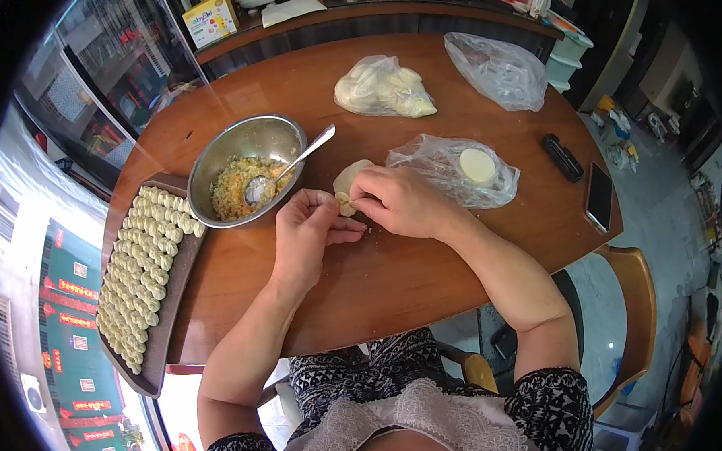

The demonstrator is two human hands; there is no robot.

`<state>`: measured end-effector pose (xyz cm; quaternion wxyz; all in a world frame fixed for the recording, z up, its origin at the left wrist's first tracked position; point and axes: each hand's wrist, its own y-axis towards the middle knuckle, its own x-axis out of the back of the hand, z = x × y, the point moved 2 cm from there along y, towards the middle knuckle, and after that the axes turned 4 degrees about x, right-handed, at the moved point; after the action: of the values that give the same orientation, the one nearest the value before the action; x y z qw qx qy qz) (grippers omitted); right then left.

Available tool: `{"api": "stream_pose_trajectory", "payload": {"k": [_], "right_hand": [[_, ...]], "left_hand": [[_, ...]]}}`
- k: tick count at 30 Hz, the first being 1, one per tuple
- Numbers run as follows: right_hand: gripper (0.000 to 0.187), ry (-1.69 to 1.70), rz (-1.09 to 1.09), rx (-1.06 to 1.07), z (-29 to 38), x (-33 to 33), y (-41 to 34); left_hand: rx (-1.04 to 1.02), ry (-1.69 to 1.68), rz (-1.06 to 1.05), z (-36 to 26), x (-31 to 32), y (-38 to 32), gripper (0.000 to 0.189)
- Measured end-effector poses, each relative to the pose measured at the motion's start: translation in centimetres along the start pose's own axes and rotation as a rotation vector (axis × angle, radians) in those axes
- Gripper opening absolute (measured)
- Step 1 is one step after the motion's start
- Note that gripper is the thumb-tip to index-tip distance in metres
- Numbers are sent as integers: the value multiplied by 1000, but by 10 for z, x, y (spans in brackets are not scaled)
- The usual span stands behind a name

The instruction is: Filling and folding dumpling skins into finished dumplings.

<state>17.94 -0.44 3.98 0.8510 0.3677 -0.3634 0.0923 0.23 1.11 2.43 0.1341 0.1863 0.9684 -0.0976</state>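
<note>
Between my two hands is a small folded dumpling (345, 203). My left hand (309, 225) grips its left side with the fingertips, and my right hand (396, 200) pinches its right side. Just behind them a flat dough wrapper (350, 174) lies on the table, partly covered by my right hand. To the left stands a steel bowl (260, 130) with chopped filling (229, 189) and a metal spoon (309, 150) leaning in it. Rows of shaped dumplings (139, 265) fill much of a brown tray (180, 300) at the table's left edge.
Round wrappers (478, 165) rest on a clear plastic bag (431, 162) to the right. Farther back are a bag of dough pieces (385, 88) and another plastic bag (499, 68). A black object (562, 157) and a phone (598, 197) lie near the wooden table's (250, 315) right edge.
</note>
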Motion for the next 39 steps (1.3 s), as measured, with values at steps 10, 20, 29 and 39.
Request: {"api": "stream_pose_trajectory", "payload": {"k": [10,20,29,39], "right_hand": [[11,-19,-20,57,4,-1,1],[8,-24,-1,36,-1,-4,-1],[13,69,56,-124,0,-3,-1],[11,49,40,-71,-2,1,-1]], "left_hand": [[-43,64,0,3,4,3,11],[-57,86,11,2,0,1,5],[-85,211,53,9,2,4,7],[-110,115,41,6,3,3,10]]}}
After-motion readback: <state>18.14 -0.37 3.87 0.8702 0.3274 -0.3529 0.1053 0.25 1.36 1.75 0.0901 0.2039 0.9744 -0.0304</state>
